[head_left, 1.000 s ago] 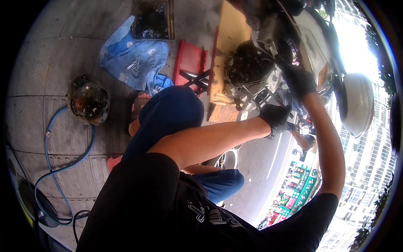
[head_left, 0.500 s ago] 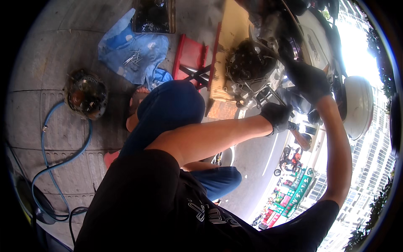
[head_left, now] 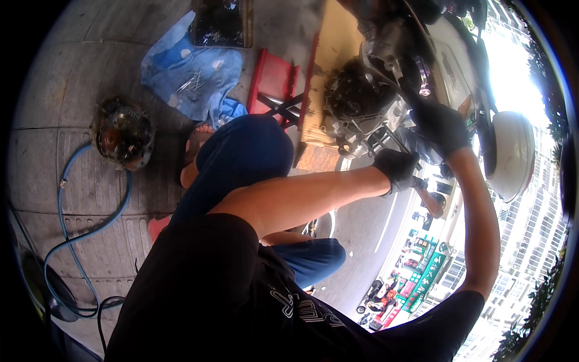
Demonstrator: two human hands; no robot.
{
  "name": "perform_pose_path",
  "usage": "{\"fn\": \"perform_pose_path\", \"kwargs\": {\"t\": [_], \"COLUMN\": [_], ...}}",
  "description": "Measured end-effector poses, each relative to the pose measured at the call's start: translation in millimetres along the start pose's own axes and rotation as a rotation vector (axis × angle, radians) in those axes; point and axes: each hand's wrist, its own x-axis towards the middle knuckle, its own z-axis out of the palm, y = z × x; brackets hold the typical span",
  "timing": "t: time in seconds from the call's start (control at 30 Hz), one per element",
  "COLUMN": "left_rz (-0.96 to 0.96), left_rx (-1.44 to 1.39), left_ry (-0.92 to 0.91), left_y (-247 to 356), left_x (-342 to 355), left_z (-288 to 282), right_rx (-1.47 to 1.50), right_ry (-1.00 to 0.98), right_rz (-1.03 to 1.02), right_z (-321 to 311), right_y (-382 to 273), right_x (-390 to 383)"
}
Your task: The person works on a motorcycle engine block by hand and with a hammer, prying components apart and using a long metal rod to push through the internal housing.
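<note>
An opened motorcycle engine (head_left: 359, 99), dark and oily inside, stands on edge at the upper middle. My left hand (head_left: 395, 171), in a black glove, is closed just below the engine's lower right side. A slim metal bar (head_left: 395, 140) runs down toward its fingers; whether the hand grips that bar is not clear. My right hand (head_left: 443, 128), also black-gloved, reaches up to the right of the engine, among dark parts beside the motorcycle's pale bodywork. Its fingers blend into those parts, so their grip is hidden.
A red scissor jack (head_left: 277, 87) and a cardboard-coloured board (head_left: 313, 114) sit beside the engine. Loose bolts (head_left: 192, 81) lie on a blue cloth (head_left: 163, 66) near an oily tray (head_left: 248, 30). A round engine cover (head_left: 123, 136) and a blue hose (head_left: 78, 238) rest on the paving. Another forearm (head_left: 431, 202) shows beyond my left hand.
My right hand has shifted slightly left and down, and its forearm has swung a little left. The left hand stays nearly in place. The background has shifted slightly.
</note>
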Motion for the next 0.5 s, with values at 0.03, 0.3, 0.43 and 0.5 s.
{"fn": "perform_pose_path", "kwargs": {"t": [0.03,0.3,0.43,0.5], "left_rz": [-0.004,0.010,0.007,0.033], "left_rx": [-0.028,0.018,0.037,-0.018], "left_ry": [-0.013,0.052,0.004,-0.013], "left_y": [-2,-10,-5,-1], "left_x": [-1,5,3,2], "left_z": [0,-3,-8,-3], "right_rx": [-0.033,-0.006,0.066,0.151], "right_ry": [0.004,0.042,0.069,0.161], "right_rz": [-0.007,0.012,0.049,0.103], "right_z": [-2,-1,-3,0], "right_y": [-2,-1,9,17], "right_x": [2,4,-1,-26]}}
